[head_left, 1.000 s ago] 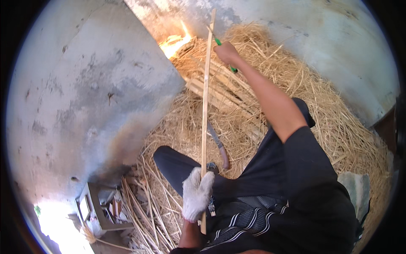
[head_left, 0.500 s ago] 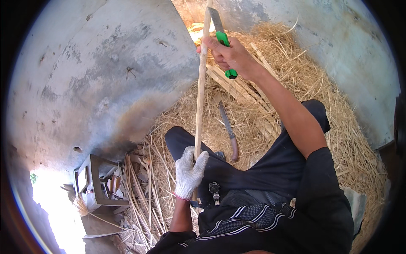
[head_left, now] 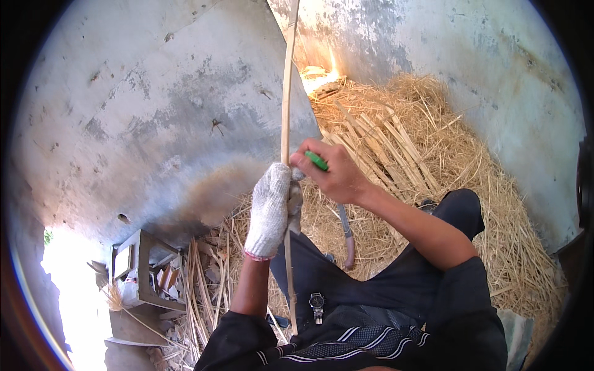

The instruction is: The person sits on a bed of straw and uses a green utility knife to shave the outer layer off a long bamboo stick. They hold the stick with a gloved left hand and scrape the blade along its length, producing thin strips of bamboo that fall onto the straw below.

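Note:
A long pale wooden strip (head_left: 286,105), apparently bamboo, runs upright from the top of the view down past my thigh toward my waist. My left hand (head_left: 267,210), in a white knitted glove, is closed around its middle. Just above and to the right, my bare right hand (head_left: 337,172) grips a green utility knife (head_left: 316,161) beside the strip. Most of that knife is hidden by my fingers, and its blade does not show. Between my legs lies a large knife (head_left: 348,238) with a brown handle and dark blade, on the shavings.
Shavings (head_left: 482,210) spread over the floor, with split strips (head_left: 396,148) lying on them. Left of me stands a small frame-like stool (head_left: 143,272) holding scraps, near thin strips (head_left: 197,290). A watch (head_left: 317,304) rests at my lap. Stained walls (head_left: 154,111) rise close by.
My right hand has come down and toward me with the utility knife, near my left hand. My left hand has moved up, and the strip's lower end now reaches nearer my waist.

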### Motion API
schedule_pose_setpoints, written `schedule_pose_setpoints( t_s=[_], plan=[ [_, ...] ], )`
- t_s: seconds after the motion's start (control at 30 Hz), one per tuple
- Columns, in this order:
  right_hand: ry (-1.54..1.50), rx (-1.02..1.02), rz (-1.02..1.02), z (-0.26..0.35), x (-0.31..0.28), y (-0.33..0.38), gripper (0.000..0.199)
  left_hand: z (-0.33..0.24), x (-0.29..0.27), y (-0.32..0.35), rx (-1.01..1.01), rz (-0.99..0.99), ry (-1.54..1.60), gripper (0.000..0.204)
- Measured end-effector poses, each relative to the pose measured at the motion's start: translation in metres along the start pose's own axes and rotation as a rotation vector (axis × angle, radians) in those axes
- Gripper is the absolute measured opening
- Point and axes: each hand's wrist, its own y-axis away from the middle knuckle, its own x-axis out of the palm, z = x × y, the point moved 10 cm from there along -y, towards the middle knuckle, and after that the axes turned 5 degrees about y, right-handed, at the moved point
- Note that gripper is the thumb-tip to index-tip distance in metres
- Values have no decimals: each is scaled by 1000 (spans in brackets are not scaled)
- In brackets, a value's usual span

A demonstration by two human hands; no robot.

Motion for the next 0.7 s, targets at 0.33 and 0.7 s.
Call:
schedule_pose_setpoints(
  t_s=[0.33, 0.7],
  plan=[
    [-435, 289, -138, -14, -59, -14, 39, -35, 7, 23, 112, -72, -288, 19],
    [-729, 272, -86, 7, -36, -6, 26, -24, 22, 42, -78, 174, -502, 25]
  ],
)
